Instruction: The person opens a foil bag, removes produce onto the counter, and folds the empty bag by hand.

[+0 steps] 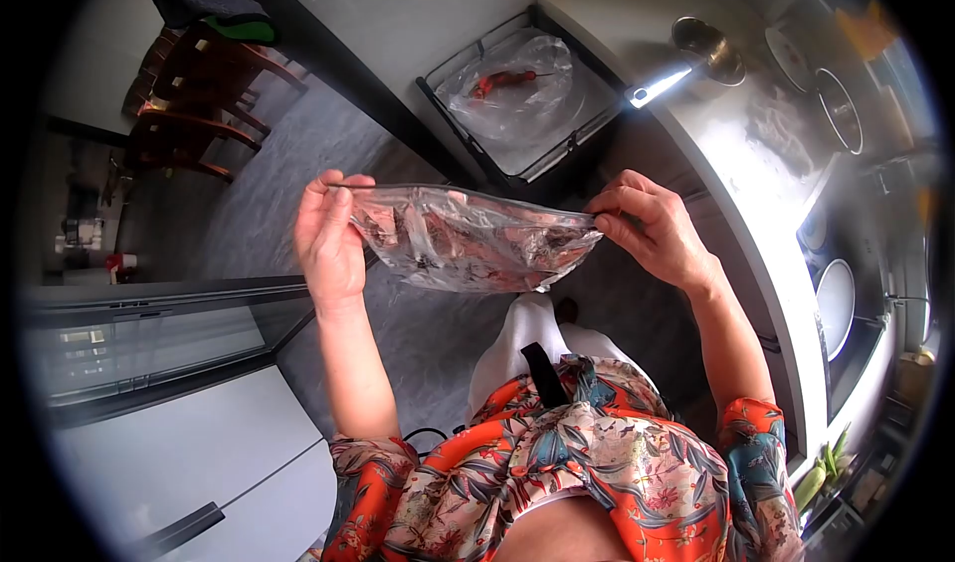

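Observation:
Stretched between my two hands is a clear plastic zip bag (458, 239) with dark and reddish patches showing in it; I cannot make out whether these are contents or print. My left hand (331, 234) pinches the bag's upper left corner, thumb in front. At the upper right corner, my right hand (652, 226) grips the edge between thumb and fingers. The bag's top edge runs nearly level and looks closed. Beyond the bag, another clear plastic bag (532, 75) with dried red chillies (502, 83) lies in a black-framed rack or bin.
A white counter (686, 134) curves along the right, bearing a metal pot (711, 50), a clear bowl (839, 111) and a shiny blade-like item (660, 88). Farther down it is a sink area with a white plate (834, 308). Wooden chairs (194, 99) stand upper left; a white cabinet (199, 453) is lower left.

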Demonstrator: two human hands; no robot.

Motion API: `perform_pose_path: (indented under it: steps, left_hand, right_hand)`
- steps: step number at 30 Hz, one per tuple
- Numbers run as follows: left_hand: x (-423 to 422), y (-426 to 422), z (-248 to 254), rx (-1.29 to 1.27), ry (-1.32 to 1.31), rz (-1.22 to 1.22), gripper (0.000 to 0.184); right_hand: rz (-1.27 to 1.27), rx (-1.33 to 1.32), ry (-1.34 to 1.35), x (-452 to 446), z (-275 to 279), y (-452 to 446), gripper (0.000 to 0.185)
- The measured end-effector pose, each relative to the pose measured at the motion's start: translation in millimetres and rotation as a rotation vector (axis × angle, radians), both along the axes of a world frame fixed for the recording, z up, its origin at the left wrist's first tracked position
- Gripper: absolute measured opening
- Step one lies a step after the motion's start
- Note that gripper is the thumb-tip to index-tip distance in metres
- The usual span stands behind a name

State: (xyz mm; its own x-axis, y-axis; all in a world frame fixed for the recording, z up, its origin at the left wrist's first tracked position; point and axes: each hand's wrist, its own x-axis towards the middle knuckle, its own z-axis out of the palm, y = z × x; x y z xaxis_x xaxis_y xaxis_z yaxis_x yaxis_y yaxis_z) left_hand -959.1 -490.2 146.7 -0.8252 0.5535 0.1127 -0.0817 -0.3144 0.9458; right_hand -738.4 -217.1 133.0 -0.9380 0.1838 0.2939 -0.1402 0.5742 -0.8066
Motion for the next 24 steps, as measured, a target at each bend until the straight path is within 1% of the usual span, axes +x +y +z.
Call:
perform_pose_path:
  steps: [3,6,8,10,11,13,16,20,24]
  left_hand:
    - [14,15,5,-0.459,0.571,0.359,0.039]
    - [27,30,25,-0.538,1.066,-0.053,0.045]
    - [52,53,22,-0.570,1.002,-0.232,0.035]
    - [57,65,9,-0.607,1.088,-0.432,0.027]
    - [61,70,3,-0.556,1.031,-0.452,0.016]
    - [63,72,-6,-0.540,0.972,-0.450,0.013]
    - [67,75,-6,-0.498,0.927,-0.405,0.011]
    - [69,77,-7,-0.446,0.838,-0.358,0.012]
    - [70,78,-6,-0.468,0.772,-0.407,0.013]
  right_hand:
    - [0.020,0.015,0.013,2,8,-4,0.010]
    - [0.025,0.064,0.037,2,9,-11,0.009]
    - [0.044,0.066,0.021,2,10,-15,0.012]
    - [0.050,0.059,0.009,2,12,-17,0.013]
    - [0.047,0.064,0.008,3,12,-17,0.013]
    - [0.036,0.073,0.006,7,12,-15,0.014]
    - [0.017,-0.095,-0.088,15,10,-14,0.015]
    - [-0.032,-0.150,-0.075,23,-3,-6,0.016]
    - [-0.063,-0.199,-0.071,28,-16,-5,0.014]
